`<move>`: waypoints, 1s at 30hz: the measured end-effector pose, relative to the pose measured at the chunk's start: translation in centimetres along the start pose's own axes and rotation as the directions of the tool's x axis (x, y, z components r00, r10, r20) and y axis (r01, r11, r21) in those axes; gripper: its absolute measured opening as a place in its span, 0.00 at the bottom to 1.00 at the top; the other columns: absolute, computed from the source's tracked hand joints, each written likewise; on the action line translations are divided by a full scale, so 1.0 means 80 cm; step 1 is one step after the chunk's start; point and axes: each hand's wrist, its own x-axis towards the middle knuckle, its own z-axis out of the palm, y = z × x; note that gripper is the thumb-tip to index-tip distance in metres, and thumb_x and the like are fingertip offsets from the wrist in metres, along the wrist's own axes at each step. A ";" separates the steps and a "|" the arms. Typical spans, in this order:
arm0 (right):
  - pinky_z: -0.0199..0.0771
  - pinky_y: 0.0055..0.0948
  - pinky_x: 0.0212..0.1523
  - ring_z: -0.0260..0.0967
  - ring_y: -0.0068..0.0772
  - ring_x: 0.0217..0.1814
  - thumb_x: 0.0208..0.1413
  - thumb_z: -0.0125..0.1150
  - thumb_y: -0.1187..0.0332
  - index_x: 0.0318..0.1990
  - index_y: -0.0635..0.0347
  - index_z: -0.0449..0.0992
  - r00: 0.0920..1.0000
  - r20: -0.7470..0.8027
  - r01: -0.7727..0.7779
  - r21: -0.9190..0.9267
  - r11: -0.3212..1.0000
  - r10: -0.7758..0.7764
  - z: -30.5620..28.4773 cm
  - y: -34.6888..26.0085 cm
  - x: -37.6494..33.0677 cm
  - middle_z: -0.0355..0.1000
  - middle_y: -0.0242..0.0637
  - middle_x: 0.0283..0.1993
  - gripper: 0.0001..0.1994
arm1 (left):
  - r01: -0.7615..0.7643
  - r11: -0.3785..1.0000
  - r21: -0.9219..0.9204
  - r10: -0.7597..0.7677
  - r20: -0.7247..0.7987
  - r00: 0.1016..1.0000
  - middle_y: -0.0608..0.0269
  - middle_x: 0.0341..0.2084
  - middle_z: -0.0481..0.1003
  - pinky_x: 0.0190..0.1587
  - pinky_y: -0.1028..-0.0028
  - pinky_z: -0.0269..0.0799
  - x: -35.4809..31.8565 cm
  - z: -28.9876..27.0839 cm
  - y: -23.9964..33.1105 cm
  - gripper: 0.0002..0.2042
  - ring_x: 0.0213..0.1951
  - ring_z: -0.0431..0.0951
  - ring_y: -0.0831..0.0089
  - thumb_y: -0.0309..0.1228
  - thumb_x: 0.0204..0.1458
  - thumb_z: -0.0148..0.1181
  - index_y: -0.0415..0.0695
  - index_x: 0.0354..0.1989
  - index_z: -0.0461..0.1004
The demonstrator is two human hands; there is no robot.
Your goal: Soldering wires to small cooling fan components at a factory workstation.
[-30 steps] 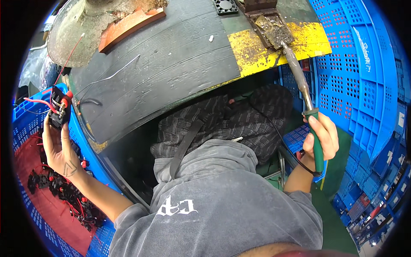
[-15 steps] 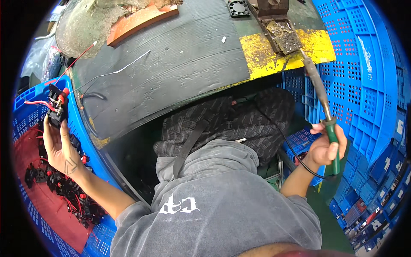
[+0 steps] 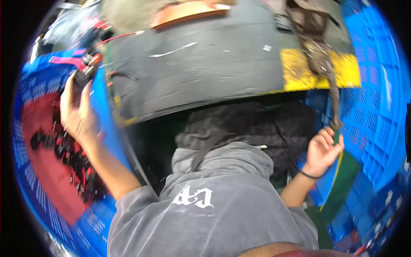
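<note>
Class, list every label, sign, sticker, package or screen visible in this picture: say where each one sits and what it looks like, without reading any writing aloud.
Sticker: small pale square scrap on the dark worktop, right of centre.
Printed marks: faint pale rows on the blue crate wall at far left, too blurred to make out.
Printed emblem: white, on the grey hooded top, lower centre.
No screens, signs or packages show.

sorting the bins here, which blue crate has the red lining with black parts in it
The blue crate on the left, under the left hand; it holds black parts on red. The right-side crates show only bare blue mesh.
</note>
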 end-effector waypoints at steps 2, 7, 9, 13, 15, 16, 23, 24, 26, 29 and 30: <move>0.66 0.20 0.23 0.59 0.20 0.24 0.57 0.56 0.68 0.34 0.63 0.61 1.000 -0.003 -0.028 0.024 0.999 0.028 -0.006 0.000 -0.005 0.57 0.31 0.26 0.11 | -0.044 0.997 -0.068 0.044 -0.010 0.999 0.67 0.34 0.74 0.41 0.80 0.71 0.010 -0.002 0.002 0.20 0.35 0.74 0.79 0.19 0.48 0.68 0.40 0.51 0.76; 0.66 0.19 0.23 0.60 0.21 0.27 0.58 0.57 0.67 0.38 0.66 0.61 0.997 0.071 0.016 -0.074 0.997 -0.011 -0.017 -0.011 0.001 0.58 0.32 0.30 0.13 | -0.123 0.944 0.305 0.135 -0.018 0.991 0.66 0.23 0.70 0.32 0.76 0.69 0.061 -0.013 -0.005 0.19 0.26 0.70 0.75 0.31 0.45 0.71 0.44 0.47 0.78; 0.66 0.19 0.23 0.60 0.21 0.28 0.58 0.58 0.66 0.39 0.66 0.62 0.998 0.057 0.007 -0.091 0.996 -0.002 -0.018 -0.010 0.001 0.59 0.32 0.30 0.13 | -0.230 0.889 0.395 0.239 0.028 0.971 0.60 0.23 0.71 0.32 0.70 0.70 0.077 -0.019 -0.009 0.19 0.26 0.72 0.67 0.35 0.45 0.70 0.45 0.46 0.77; 0.66 0.18 0.23 0.60 0.21 0.28 0.59 0.58 0.66 0.39 0.68 0.62 0.999 0.046 0.026 -0.099 0.995 -0.022 -0.026 -0.014 -0.002 0.59 0.33 0.29 0.14 | -0.319 0.872 0.371 0.298 0.115 0.948 0.59 0.24 0.72 0.32 0.67 0.70 0.096 -0.003 -0.012 0.18 0.27 0.74 0.63 0.38 0.45 0.69 0.46 0.45 0.77; 0.65 0.18 0.22 0.60 0.21 0.27 0.59 0.58 0.66 0.39 0.68 0.63 0.998 0.064 0.023 -0.071 0.997 -0.018 -0.032 -0.015 -0.004 0.59 0.33 0.29 0.14 | -0.308 0.855 0.417 0.247 0.195 0.949 0.59 0.24 0.73 0.34 0.66 0.71 0.103 0.015 -0.014 0.19 0.29 0.74 0.61 0.42 0.46 0.68 0.48 0.45 0.77; 0.65 0.18 0.22 0.60 0.21 0.27 0.59 0.58 0.66 0.38 0.68 0.63 0.999 0.051 0.022 -0.070 0.997 -0.018 -0.032 -0.015 -0.005 0.59 0.33 0.29 0.14 | -0.291 0.856 0.426 0.217 0.215 0.952 0.59 0.24 0.73 0.35 0.66 0.71 0.105 0.027 -0.016 0.20 0.29 0.74 0.61 0.43 0.46 0.68 0.48 0.46 0.77; 0.65 0.18 0.21 0.60 0.22 0.27 0.58 0.58 0.67 0.38 0.67 0.63 0.999 0.036 0.039 -0.074 0.997 -0.036 -0.033 -0.018 -0.010 0.59 0.33 0.28 0.13 | -0.268 0.826 0.496 0.132 0.292 0.947 0.55 0.30 0.77 0.43 0.63 0.72 0.124 0.099 -0.060 0.23 0.38 0.77 0.58 0.47 0.47 0.66 0.45 0.47 0.77; 0.65 0.18 0.21 0.60 0.22 0.27 0.58 0.58 0.67 0.38 0.67 0.63 0.999 0.037 0.040 -0.071 0.997 -0.037 -0.031 -0.017 -0.012 0.59 0.33 0.28 0.13 | -0.296 0.779 0.552 0.152 0.292 0.944 0.53 0.33 0.78 0.45 0.63 0.73 0.125 0.106 -0.069 0.23 0.40 0.78 0.57 0.47 0.47 0.65 0.44 0.46 0.77; 0.65 0.18 0.20 0.60 0.21 0.26 0.58 0.59 0.67 0.37 0.67 0.62 0.996 0.009 0.088 -0.095 0.992 -0.088 -0.028 -0.016 -0.015 0.58 0.33 0.27 0.13 | -0.304 0.752 0.586 0.137 0.311 0.940 0.49 0.36 0.78 0.46 0.62 0.73 0.124 0.116 -0.084 0.23 0.42 0.78 0.54 0.47 0.49 0.64 0.43 0.48 0.76; 0.64 0.17 0.20 0.60 0.21 0.26 0.58 0.59 0.67 0.36 0.65 0.62 0.996 0.032 0.081 -0.081 0.993 -0.079 -0.032 -0.021 -0.016 0.58 0.32 0.27 0.13 | -0.367 0.692 0.621 0.199 0.325 0.925 0.48 0.38 0.78 0.48 0.62 0.73 0.123 0.117 -0.100 0.23 0.43 0.78 0.54 0.47 0.50 0.63 0.41 0.47 0.76; 0.64 0.17 0.20 0.60 0.21 0.26 0.58 0.59 0.67 0.36 0.65 0.62 0.997 0.033 0.077 -0.080 0.994 -0.075 -0.033 -0.021 -0.016 0.58 0.32 0.27 0.13 | -0.343 0.690 0.638 0.158 0.330 0.931 0.49 0.37 0.78 0.48 0.62 0.73 0.123 0.117 -0.104 0.23 0.43 0.78 0.54 0.47 0.50 0.63 0.41 0.47 0.76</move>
